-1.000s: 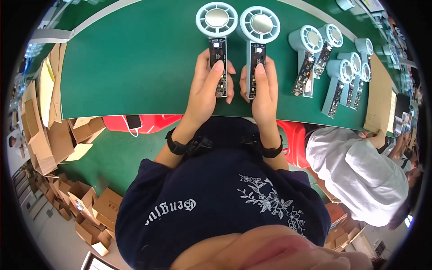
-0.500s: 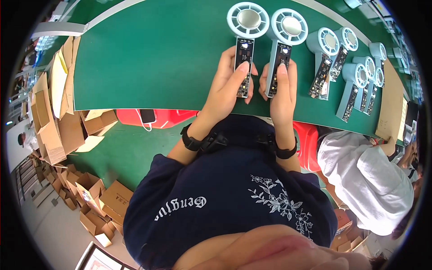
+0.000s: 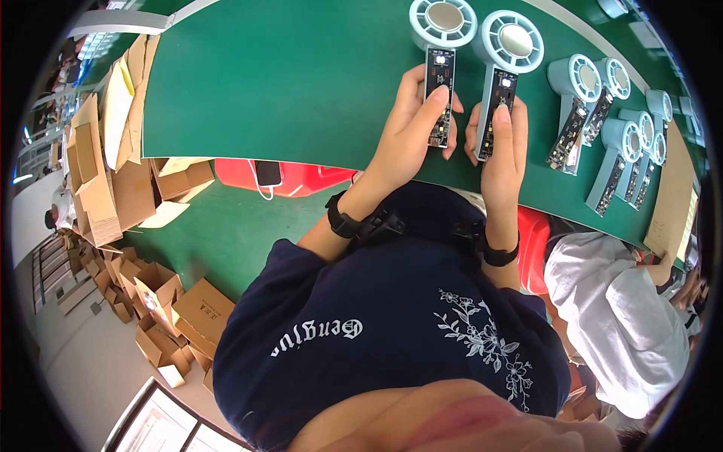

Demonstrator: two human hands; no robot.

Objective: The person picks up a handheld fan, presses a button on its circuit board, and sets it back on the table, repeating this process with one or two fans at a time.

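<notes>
In each hand I hold a light blue handheld fan with its handle uncovered, so a dark circuit board shows along it. My left hand (image 3: 410,135) wraps the handle of the left fan (image 3: 440,60), thumb pressed on the board. Around the right fan (image 3: 498,83) my right hand (image 3: 503,147) is closed the same way, its thumb also on the board. A small white light glows near the top of both boards. Both round heads with silver centres point away from me, side by side and apart. The handles' lower ends are above the table's near edge.
On the green table (image 3: 286,90), several similar fans (image 3: 580,113) with bared boards lie to the right. Beyond them stands a cardboard piece (image 3: 672,192). A person in a white shirt (image 3: 614,309) sits at the right. Cardboard boxes (image 3: 158,290) and a red stool with a phone (image 3: 269,175) are at left.
The whole view has shifted, so the table and the lying fans appear further right. Both hands keep their fans; the heads now sit a little higher in the picture.
</notes>
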